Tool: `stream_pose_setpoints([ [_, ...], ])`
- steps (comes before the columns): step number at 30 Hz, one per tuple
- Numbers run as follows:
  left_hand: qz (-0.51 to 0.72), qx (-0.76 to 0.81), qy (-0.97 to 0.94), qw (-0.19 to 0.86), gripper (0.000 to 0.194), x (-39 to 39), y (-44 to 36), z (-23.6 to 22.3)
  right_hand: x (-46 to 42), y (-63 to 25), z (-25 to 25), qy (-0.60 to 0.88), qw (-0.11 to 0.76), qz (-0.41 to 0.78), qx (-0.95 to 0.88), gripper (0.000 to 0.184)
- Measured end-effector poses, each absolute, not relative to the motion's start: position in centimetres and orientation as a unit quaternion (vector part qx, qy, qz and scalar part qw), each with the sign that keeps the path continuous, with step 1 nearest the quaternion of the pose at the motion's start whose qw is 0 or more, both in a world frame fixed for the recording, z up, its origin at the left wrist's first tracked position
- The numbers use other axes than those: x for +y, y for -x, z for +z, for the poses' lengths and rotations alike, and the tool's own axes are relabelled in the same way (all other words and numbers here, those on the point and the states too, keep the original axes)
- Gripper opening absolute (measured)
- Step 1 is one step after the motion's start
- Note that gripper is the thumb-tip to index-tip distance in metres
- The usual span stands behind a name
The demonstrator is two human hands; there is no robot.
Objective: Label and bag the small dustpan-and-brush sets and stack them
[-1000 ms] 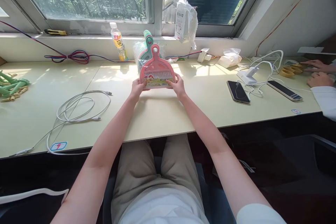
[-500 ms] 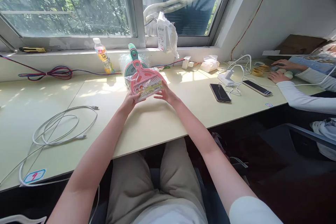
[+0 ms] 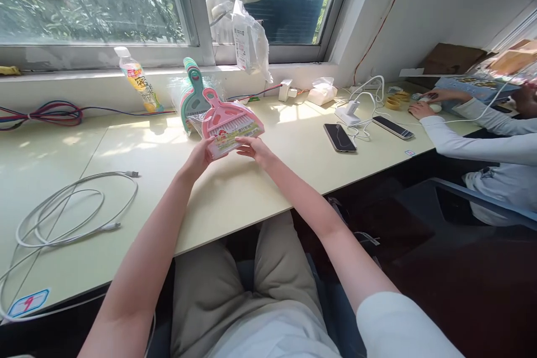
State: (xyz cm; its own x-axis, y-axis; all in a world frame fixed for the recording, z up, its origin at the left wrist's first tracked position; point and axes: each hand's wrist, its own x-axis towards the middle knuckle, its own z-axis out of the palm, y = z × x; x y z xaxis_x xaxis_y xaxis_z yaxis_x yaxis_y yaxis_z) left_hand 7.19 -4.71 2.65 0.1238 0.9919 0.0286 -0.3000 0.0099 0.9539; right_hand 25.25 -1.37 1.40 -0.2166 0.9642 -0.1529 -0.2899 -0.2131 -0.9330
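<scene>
A pink dustpan and brush set (image 3: 232, 117) in clear wrapping, with a printed label across its front, is tilted up over the table with its handle pointing away from me. My left hand (image 3: 200, 158) grips its lower left corner. My right hand (image 3: 254, 149) is at the lower right edge, thumb on the label and fingers beneath. Right behind it, a stack of green dustpan sets (image 3: 193, 89) in plastic leans near the window wall, partly hidden by the pink one.
A drink bottle (image 3: 140, 81) leans on the sill. White cables (image 3: 75, 193) lie coiled at left. Rightward are a dark phone (image 3: 339, 137), a second phone (image 3: 393, 127), a white power strip (image 3: 348, 114) and tape rolls (image 3: 393, 102). A co-worker's hands (image 3: 423, 106) are at far right.
My view has swung slightly to the right. My right hand has slid down from the dustpan set's upper right side to its lower edge, thumb on the label. The left hand keeps its grip.
</scene>
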Motion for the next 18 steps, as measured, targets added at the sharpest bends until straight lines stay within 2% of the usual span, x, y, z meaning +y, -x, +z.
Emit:
stream_pose_setpoints([
  [5,0.542,0.372,-0.427,0.621,0.049,-4.7,-9.5,3.0,-2.5,-27.9,2.1,0.438,0.495,0.628,-0.412,0.017],
  [8,0.581,0.42,-0.37,0.591,0.052,-4.0,-8.7,2.7,-1.5,-31.2,2.1,0.486,0.537,0.582,-0.371,0.009],
  [12,0.657,0.501,-0.293,0.481,0.037,-3.1,-4.0,1.7,2.0,-37.6,1.8,0.549,0.573,0.537,-0.285,0.008],
  [15,0.671,0.558,-0.238,0.426,0.025,-2.5,-0.6,0.8,4.8,-42.0,1.4,0.614,0.551,0.506,-0.254,0.011],
  [18,0.675,0.58,-0.203,0.407,0.021,-2.2,1.2,0.5,7.1,-44.5,1.1,0.66,0.519,0.487,-0.241,0.011],
])
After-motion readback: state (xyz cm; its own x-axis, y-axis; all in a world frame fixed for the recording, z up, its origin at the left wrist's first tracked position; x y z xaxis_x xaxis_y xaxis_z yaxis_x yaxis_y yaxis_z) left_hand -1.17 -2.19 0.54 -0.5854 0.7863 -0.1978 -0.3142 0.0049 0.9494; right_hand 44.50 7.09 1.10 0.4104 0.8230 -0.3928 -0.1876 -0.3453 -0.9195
